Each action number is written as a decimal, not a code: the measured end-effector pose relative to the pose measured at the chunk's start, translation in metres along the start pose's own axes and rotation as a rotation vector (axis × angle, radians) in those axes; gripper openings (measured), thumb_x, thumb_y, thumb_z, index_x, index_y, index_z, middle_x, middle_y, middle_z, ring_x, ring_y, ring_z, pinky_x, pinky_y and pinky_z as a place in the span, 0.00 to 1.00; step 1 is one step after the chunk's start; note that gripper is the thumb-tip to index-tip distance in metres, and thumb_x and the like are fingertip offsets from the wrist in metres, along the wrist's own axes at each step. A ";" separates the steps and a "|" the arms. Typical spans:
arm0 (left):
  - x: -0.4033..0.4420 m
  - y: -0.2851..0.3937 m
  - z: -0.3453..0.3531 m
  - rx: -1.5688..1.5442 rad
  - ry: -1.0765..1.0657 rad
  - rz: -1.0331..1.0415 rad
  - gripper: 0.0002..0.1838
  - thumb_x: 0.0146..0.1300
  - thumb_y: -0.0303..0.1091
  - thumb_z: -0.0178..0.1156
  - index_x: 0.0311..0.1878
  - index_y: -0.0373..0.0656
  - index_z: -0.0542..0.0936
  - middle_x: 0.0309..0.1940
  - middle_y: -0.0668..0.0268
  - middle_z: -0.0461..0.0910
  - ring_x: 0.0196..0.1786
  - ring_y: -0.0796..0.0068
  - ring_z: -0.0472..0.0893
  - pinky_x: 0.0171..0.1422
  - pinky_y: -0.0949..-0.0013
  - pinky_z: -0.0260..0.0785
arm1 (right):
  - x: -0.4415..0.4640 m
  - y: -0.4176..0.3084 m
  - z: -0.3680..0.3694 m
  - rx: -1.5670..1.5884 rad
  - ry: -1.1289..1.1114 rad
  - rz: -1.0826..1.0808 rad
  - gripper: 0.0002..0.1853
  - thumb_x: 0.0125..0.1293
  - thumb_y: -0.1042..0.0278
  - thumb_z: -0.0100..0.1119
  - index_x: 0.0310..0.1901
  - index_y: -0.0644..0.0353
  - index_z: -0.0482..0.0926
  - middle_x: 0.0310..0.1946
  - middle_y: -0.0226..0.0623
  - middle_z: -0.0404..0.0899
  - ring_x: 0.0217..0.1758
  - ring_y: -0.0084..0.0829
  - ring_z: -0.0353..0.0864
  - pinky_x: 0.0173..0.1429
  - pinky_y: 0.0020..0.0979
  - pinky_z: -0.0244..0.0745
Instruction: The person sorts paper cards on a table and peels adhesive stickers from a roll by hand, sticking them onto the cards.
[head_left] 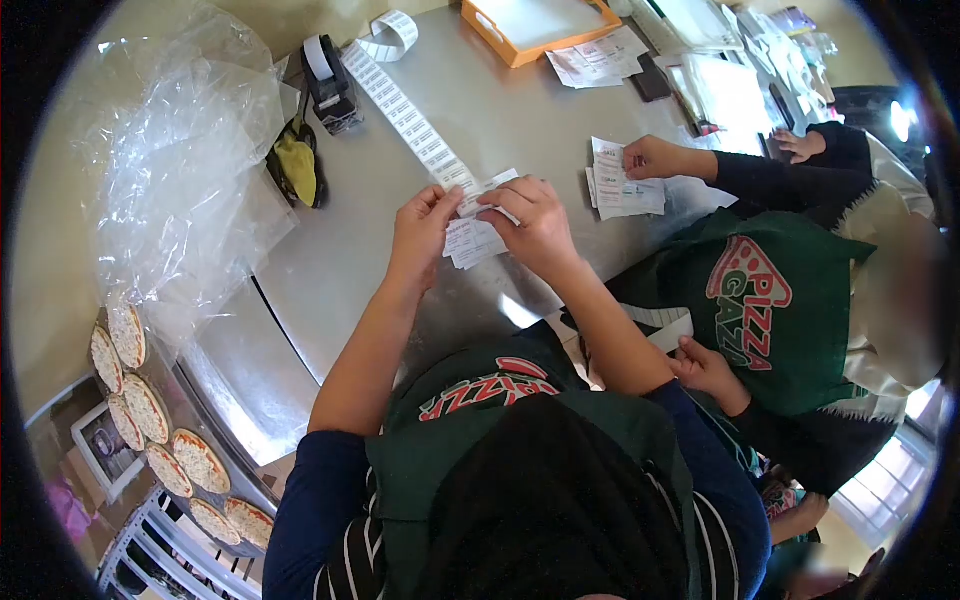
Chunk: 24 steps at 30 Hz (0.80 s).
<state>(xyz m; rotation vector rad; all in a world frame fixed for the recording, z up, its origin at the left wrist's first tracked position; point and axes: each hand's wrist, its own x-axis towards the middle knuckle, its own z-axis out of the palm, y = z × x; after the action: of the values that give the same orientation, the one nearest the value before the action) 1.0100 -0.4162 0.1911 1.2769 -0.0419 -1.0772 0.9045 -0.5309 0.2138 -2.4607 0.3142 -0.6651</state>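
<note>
A long strip of printed labels (408, 118) runs down the metal table to my two hands, its far end curled into a loop. My left hand (425, 228) pinches the strip's near end between thumb and fingers. Close beside it on the right, my right hand (532, 222) has its fingers bent and pressed together at the strip's edge; what they hold is mostly hidden. Small printed slips (472, 243) lie under and just below both hands.
Plastic bags (185, 170) and a label dispenser (333, 95) are at left, small pizzas (147, 408) at lower left. An orange tray (540, 48) is at the back. At right, a co-worker in a green apron (790, 310) touches slips (630, 195) and holds a label strip (672, 335).
</note>
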 end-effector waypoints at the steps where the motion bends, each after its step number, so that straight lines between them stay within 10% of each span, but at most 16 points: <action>1: 0.000 0.000 0.001 0.054 0.003 0.008 0.07 0.57 0.36 0.56 0.33 0.43 0.74 0.26 0.73 0.74 0.30 0.84 0.70 0.36 0.79 0.60 | -0.002 0.000 0.001 -0.019 0.007 -0.022 0.11 0.40 0.75 0.65 0.30 0.54 0.79 0.27 0.32 0.74 0.33 0.33 0.73 0.38 0.31 0.66; 5: 0.008 -0.010 0.000 0.053 0.072 -0.005 0.08 0.58 0.36 0.56 0.32 0.41 0.75 0.24 0.73 0.73 0.29 0.84 0.69 0.35 0.79 0.60 | -0.009 0.003 0.002 -0.011 0.047 -0.064 0.08 0.42 0.76 0.64 0.28 0.57 0.78 0.28 0.32 0.75 0.34 0.32 0.74 0.38 0.29 0.66; 11: 0.021 -0.026 -0.020 0.938 0.543 0.663 0.05 0.53 0.29 0.54 0.34 0.45 0.78 0.21 0.66 0.72 0.24 0.70 0.71 0.39 0.67 0.61 | -0.028 0.041 0.017 0.443 -0.055 0.600 0.03 0.52 0.79 0.58 0.30 0.62 0.77 0.24 0.31 0.76 0.30 0.19 0.73 0.37 0.21 0.67; 13: 0.022 -0.043 -0.027 1.594 0.236 0.692 0.10 0.52 0.32 0.55 0.39 0.51 0.77 0.29 0.63 0.73 0.37 0.66 0.72 0.47 0.62 0.58 | -0.031 0.052 0.020 0.327 -0.271 0.637 0.10 0.54 0.79 0.56 0.39 0.62 0.74 0.24 0.34 0.76 0.30 0.20 0.73 0.39 0.21 0.68; 19: 0.017 -0.065 -0.017 1.471 0.306 0.610 0.15 0.48 0.45 0.59 0.37 0.49 0.77 0.34 0.66 0.71 0.42 0.66 0.70 0.49 0.59 0.55 | -0.034 0.064 0.046 0.181 -0.336 0.574 0.28 0.52 0.78 0.52 0.56 0.54 0.58 0.31 0.45 0.77 0.35 0.44 0.77 0.39 0.39 0.70; 24: 0.024 -0.067 -0.010 1.478 0.368 0.582 0.20 0.47 0.51 0.60 0.36 0.45 0.76 0.35 0.65 0.71 0.42 0.66 0.68 0.48 0.59 0.54 | -0.027 0.061 0.051 0.069 -0.395 0.565 0.28 0.53 0.78 0.50 0.57 0.52 0.56 0.32 0.46 0.77 0.36 0.44 0.77 0.39 0.39 0.71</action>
<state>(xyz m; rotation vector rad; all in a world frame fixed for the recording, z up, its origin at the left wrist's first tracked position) 0.9868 -0.4179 0.1235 2.5116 -1.0142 -0.1337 0.9035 -0.5473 0.1320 -2.2139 0.7680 0.0470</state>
